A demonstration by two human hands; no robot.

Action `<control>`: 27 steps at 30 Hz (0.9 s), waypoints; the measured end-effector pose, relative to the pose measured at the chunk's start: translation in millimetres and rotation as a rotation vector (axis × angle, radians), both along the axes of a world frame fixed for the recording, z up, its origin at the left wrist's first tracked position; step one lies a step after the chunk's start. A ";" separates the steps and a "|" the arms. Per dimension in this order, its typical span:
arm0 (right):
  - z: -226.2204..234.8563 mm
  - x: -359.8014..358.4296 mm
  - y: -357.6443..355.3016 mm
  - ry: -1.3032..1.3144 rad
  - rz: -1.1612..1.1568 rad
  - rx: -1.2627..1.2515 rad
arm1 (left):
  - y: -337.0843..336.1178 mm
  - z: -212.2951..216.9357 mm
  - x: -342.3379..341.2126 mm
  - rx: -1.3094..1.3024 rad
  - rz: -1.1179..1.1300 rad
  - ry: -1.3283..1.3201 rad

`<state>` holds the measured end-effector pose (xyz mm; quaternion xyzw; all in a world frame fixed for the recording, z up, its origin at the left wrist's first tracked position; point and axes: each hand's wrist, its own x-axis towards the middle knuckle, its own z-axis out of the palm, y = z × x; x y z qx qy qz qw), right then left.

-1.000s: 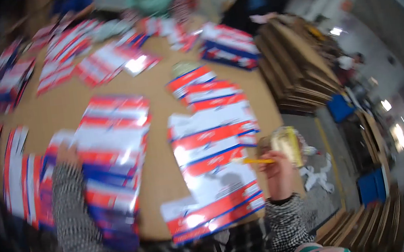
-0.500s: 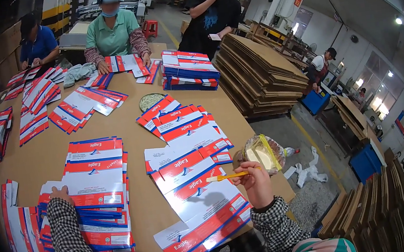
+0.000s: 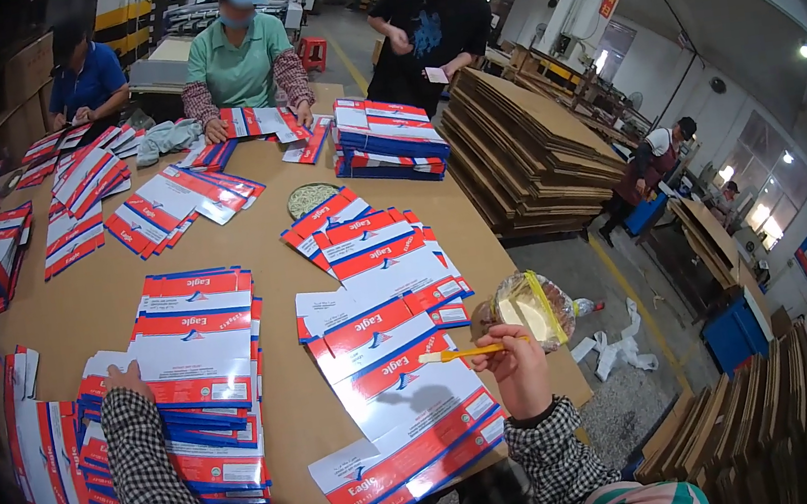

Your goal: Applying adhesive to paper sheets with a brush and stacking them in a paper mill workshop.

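My left hand (image 3: 127, 381) rests on the white flaps of a fanned stack of flat printed cartons (image 3: 198, 363), red, white and blue, at the left. Its fingers lie over the flaps, with the fingertips partly lost against the white. In my right hand (image 3: 519, 369) is a small flat brush (image 3: 466, 352) with a yellow handle and pale bristles pointing left. The brush is raised over a second row of overlapping cartons (image 3: 390, 344). Just beyond that hand stands a plastic-lined tub (image 3: 528, 309) with a yellow strip across its mouth and pale contents.
The brown table (image 3: 284, 387) also bears a round dish (image 3: 312, 199), a tied carton bundle (image 3: 388, 138) and loose cartons (image 3: 178, 204). A person in green (image 3: 245, 65) handles cartons across the table. Cardboard sheets (image 3: 532, 151) are piled to the right.
The whole view has shifted slightly. My left hand has moved a little on the flaps; the brush stays in my right hand. A standing person in black has lowered a hand from the face.
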<state>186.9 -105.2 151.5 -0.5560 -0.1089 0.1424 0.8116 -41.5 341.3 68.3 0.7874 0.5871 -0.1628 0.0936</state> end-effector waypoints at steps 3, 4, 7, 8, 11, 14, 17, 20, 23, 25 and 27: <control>-5.2 2.3 -6.6 0.003 -0.010 0.007 | -4.9 -7.5 -10.3 0.094 -0.033 -0.089; -6.4 3.4 -7.5 0.007 -0.014 0.014 | -4.2 -5.8 -12.4 0.097 -0.029 -0.091; -4.6 2.4 -5.4 0.006 -0.015 0.008 | -6.5 0.7 -14.1 0.009 -0.048 -0.134; -3.6 1.6 -3.4 0.003 -0.010 0.007 | -10.1 7.6 -8.2 -0.001 -0.028 -0.080; -2.2 0.2 0.0 -0.002 0.015 0.007 | -7.1 5.7 -0.3 -0.008 0.003 -0.012; -2.4 2.6 -0.9 -0.004 0.018 0.001 | -11.5 3.6 -1.5 0.044 -0.002 -0.026; -2.1 5.8 -2.4 -0.004 0.004 -0.014 | -9.3 -2.4 -4.9 0.094 -0.023 -0.072; -4.0 5.2 0.8 -0.006 0.009 -0.022 | -3.8 -1.7 -6.8 0.045 -0.025 -0.052; -3.0 0.9 5.7 -0.015 0.050 0.022 | -9.0 -0.8 -0.1 0.042 -0.012 -0.008; 1.8 -2.9 5.0 -0.015 0.043 0.027 | -15.1 2.7 2.0 0.087 -0.004 0.000; 3.9 -1.6 -0.9 -0.016 0.030 0.040 | -24.5 12.8 2.0 0.105 0.068 -0.136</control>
